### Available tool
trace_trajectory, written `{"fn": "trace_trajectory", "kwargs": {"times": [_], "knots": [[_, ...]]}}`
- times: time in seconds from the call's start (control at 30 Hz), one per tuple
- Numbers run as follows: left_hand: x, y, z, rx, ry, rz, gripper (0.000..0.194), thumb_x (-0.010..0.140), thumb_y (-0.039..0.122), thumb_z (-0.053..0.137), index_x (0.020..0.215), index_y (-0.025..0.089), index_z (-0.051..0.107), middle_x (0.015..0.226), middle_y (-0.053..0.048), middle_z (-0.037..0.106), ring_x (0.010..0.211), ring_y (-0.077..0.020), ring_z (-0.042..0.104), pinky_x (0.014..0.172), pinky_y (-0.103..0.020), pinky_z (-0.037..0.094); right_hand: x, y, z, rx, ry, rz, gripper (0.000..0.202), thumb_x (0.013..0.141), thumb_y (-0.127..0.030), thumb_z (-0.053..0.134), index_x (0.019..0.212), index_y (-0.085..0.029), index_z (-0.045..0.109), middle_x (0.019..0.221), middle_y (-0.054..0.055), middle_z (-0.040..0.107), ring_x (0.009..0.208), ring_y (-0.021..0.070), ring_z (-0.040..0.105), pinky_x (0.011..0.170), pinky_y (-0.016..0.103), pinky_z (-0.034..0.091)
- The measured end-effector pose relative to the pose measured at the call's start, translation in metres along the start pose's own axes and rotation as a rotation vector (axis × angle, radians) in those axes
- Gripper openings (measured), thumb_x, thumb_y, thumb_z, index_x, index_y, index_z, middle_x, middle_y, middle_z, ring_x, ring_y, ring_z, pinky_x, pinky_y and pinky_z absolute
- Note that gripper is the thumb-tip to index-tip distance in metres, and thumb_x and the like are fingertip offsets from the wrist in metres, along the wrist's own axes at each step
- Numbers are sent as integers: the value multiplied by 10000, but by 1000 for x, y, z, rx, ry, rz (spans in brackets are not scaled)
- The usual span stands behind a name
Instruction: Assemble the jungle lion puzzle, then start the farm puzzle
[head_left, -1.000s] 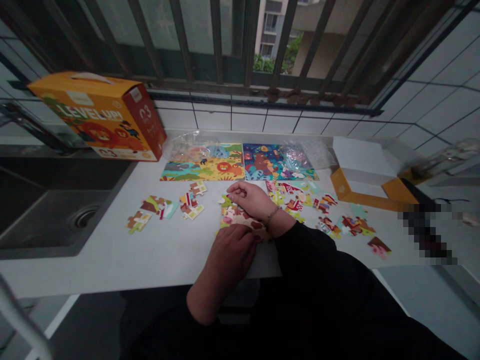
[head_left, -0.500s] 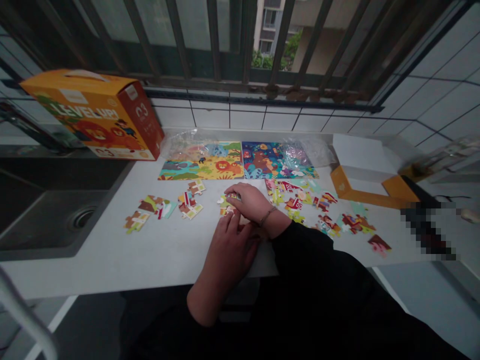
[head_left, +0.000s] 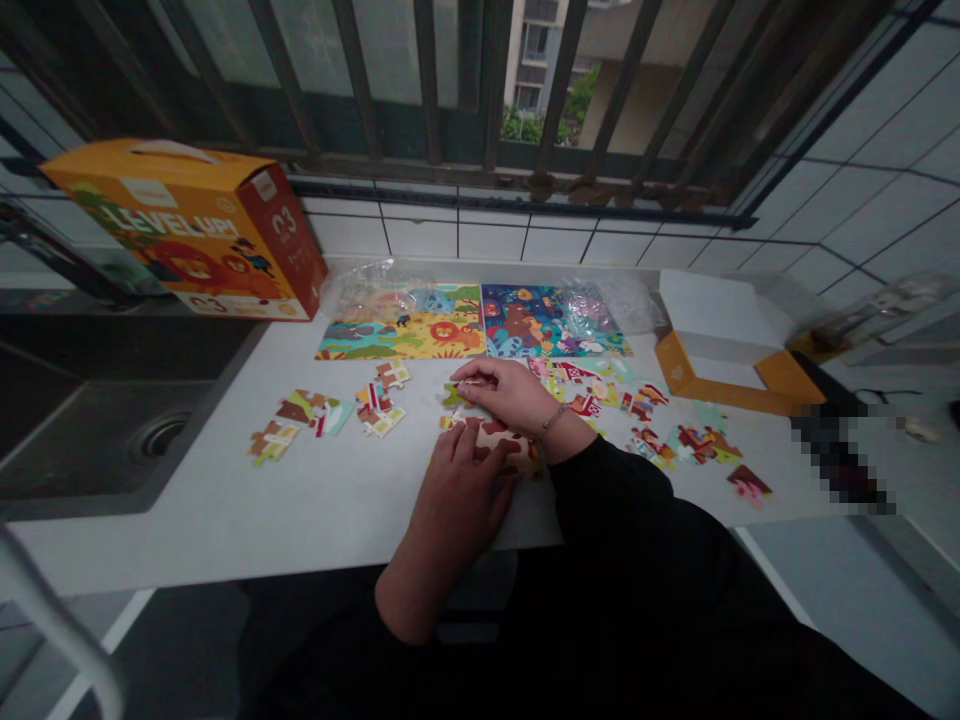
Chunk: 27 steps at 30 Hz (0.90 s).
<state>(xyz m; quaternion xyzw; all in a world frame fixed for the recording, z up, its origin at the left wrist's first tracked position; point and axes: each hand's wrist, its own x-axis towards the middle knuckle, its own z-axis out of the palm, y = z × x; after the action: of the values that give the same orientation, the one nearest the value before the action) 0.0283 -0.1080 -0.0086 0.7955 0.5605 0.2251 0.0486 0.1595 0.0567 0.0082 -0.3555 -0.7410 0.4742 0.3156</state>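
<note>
My left hand (head_left: 465,490) lies with its fingers spread over a joined patch of puzzle pieces with brown cow spots (head_left: 504,447) on the white counter. Just above it, my right hand (head_left: 514,400) pinches a green puzzle piece (head_left: 454,396), partly hidden by the fingers. Small joined groups sit to the left: a brown and green one (head_left: 300,410) and a red and cream one (head_left: 380,405). Many more pieces (head_left: 585,380) are scattered on the right, with a brown and pink piece (head_left: 748,485) at the far right.
Two finished picture boards (head_left: 409,325) lie at the back beneath crumpled clear plastic (head_left: 622,300). An orange box (head_left: 187,235) stands back left beside the dark sink (head_left: 97,430). An open orange and white box (head_left: 735,385) is at the right.
My right hand has shifted slightly right and lifted off the cow-spotted patch, so more of the patch and the green piece show. The left hand has barely moved.
</note>
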Motion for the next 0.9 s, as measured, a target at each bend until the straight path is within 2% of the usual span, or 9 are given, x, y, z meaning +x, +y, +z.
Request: {"fn": "trace_trajectory", "kwargs": {"times": [0.07,0.13,0.27,0.4,0.5,0.73,0.9], "knots": [[-1,0,2,6,14,1,345,1032,313,709,1372,267,735,1565,-195,566,1443,-420,539,1223,-692,488,-1,4,-17,-52,142,1,217,963,-308,777,1155,-220,829,911,15,762,787,155,656,723,273,533],[-1,-1,3,3,24,4,337,1029,316,713,1361,270,739,1571,-187,566,1456,-417,535,1237,-692,478,-7,10,-37,-107,207,33,252,963,-328,774,1181,-212,823,886,13,750,763,158,634,706,278,516],[-1,-2,4,7,24,15,350,1030,324,706,1372,257,738,1566,-202,568,1459,-431,536,1235,-705,480,-25,24,-63,-206,104,94,220,951,-316,785,1128,-191,825,905,22,769,758,158,640,716,286,509],[-1,-3,4,4,42,22,355,1025,309,708,1373,252,741,1565,-211,581,1473,-446,529,1226,-718,481,-36,28,-67,-382,53,44,163,947,-245,794,1096,-209,848,972,36,798,840,175,677,809,308,512],[0,-4,5,0,38,21,349,1023,291,709,1368,258,746,1553,-201,597,1470,-436,540,1234,-710,478,-36,28,-68,-423,51,30,165,937,-204,800,1092,-213,856,985,42,804,912,191,697,877,318,511],[0,-4,4,2,23,20,354,1030,285,698,1382,275,739,1567,-189,596,1461,-425,556,1236,-713,477,-38,29,-74,-433,-5,53,238,931,-242,811,1163,-196,842,835,-14,711,781,151,602,764,281,446],[0,-4,4,7,23,28,340,1026,281,703,1365,272,738,1549,-192,600,1450,-428,558,1217,-713,491,-39,31,-76,-314,-70,110,204,967,-292,789,1132,-178,826,815,-28,694,746,141,602,730,268,447]]}}
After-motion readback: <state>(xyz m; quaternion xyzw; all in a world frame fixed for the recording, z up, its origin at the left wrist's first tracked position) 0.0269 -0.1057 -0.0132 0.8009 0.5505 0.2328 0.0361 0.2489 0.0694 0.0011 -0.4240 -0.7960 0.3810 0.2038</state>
